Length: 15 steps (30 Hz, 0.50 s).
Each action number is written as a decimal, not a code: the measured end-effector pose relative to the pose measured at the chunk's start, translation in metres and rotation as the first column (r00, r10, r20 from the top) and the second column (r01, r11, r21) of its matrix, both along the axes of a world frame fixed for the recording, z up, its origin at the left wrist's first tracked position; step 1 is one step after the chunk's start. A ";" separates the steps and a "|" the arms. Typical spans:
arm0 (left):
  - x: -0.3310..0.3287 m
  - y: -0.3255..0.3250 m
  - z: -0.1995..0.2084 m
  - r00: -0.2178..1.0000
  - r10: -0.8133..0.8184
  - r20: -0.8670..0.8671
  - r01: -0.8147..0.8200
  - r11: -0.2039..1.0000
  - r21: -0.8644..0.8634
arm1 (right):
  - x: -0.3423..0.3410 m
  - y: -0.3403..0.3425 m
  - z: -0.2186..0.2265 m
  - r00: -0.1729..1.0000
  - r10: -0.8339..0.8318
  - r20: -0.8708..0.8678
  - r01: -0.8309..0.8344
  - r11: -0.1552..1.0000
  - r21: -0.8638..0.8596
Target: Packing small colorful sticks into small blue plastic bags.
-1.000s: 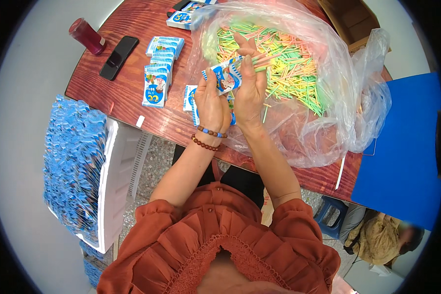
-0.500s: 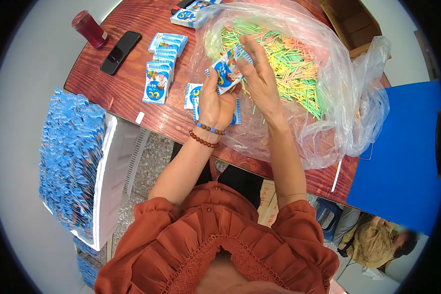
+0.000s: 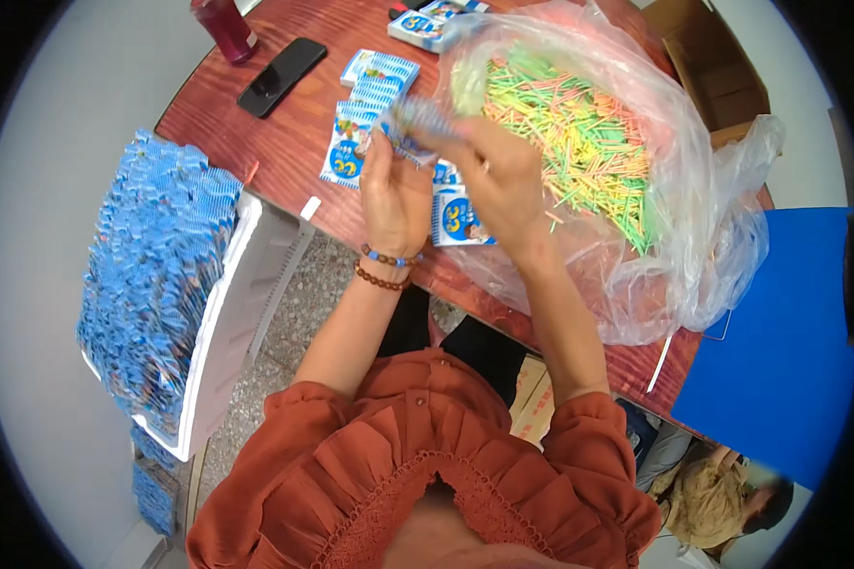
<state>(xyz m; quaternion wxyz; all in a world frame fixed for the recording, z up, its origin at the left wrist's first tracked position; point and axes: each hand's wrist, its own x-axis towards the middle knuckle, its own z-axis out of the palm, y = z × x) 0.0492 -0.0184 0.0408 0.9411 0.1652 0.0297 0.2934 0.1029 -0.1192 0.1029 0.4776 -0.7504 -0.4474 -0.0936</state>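
A small blue-and-white printed packet (image 3: 416, 123), smeared by motion, is held up between my two hands over the table. My left hand (image 3: 396, 209), with two beaded bracelets at the wrist, grips its lower left part between thumb and fingers. At its right end, the curled fingers of my right hand (image 3: 505, 180) are closed on it. Beyond my left hand lies an overlapping row of similar packets (image 3: 348, 142). More packets (image 3: 460, 220) lie between my wrists, partly hidden. Thin pastel sticks (image 3: 579, 142) fill an open clear plastic bag (image 3: 636, 303) to the right.
A dark phone (image 3: 283, 76) and a red jar (image 3: 226, 30) stand far left. Packets pile high in a white crate (image 3: 220, 322) left of the table. Further packets (image 3: 417, 30) lie at the back. A cardboard box (image 3: 716, 71) and a blue panel (image 3: 769, 341) are right.
Both hands have turned the packet and brought it over toward the packet row. My right hand has gone from extended fingers to a curled grip. The whole view has shifted somewhat.
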 end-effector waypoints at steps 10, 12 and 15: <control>-0.051 0.044 -0.023 0.851 0.479 -0.216 -0.410 0.863 0.295 | 0.019 0.060 -0.036 0.745 0.205 -0.635 -0.150 0.979 0.139; -0.059 0.048 -0.031 0.772 0.567 -0.286 -0.442 0.803 0.400 | 0.018 0.069 -0.042 0.742 0.062 -0.668 -0.236 0.956 -0.173; -0.063 0.050 -0.042 0.705 0.637 -0.311 -0.456 0.744 0.489 | 0.023 0.091 -0.083 0.752 0.057 -0.656 -0.215 0.963 -0.163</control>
